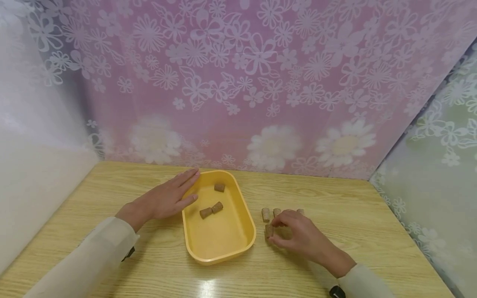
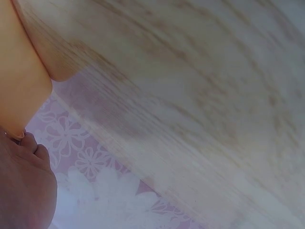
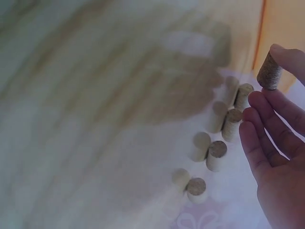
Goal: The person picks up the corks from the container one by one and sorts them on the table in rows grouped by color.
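Observation:
A yellow plastic tray [image 1: 220,244] stands on the table with three corks lying in it, one cork [image 1: 219,187] toward the far end and two close together near the middle. My left hand [image 1: 167,200] rests at the tray's left rim, fingers straight and the thumb reaching over the inside. Right of the tray, my right hand [image 1: 299,236] pinches a cork [image 3: 269,72] between thumb and fingertips. Several other corks stand upright in a row just beyond that hand, the nearest to the tray being a pale cork [image 1: 266,215]; the hand partly covers the row in the head view.
The wooden table [image 1: 354,215] reaches back to a pink flowered curtain [image 1: 231,82]. A white wall-like surface [image 1: 41,174] borders the left side, and a pale flowered cloth [image 1: 439,198] hangs along the right.

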The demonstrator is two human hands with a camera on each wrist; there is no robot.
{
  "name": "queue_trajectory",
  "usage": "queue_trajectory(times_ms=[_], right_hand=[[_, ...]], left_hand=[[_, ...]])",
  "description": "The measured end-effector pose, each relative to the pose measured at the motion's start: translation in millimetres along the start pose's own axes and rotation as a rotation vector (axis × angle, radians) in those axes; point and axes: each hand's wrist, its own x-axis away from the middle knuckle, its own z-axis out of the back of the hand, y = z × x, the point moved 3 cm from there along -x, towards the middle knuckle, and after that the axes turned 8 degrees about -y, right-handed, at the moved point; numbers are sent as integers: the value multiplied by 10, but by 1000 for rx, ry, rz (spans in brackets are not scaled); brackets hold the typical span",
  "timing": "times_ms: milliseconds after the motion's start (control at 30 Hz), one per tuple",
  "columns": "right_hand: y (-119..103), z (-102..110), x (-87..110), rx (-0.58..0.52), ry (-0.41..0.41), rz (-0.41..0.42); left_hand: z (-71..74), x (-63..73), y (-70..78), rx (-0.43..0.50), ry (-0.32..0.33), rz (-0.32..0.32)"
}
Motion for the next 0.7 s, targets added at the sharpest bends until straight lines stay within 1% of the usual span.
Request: queue_trajectory(times_ms=[67,333,533,700], right_hand=[[4,-23,-2,12,-3,0],[7,-47,-26,68,-29,-23],[12,-58,-47,73,-48,-28],[13,-68,-57,85,-66,-48]], left_hand=[[0,0,2,2,2,-5],[0,0,-17,5,-15,14],[2,5,-14,1,-9,1],[-1,2,-16,4,-3,-7]])
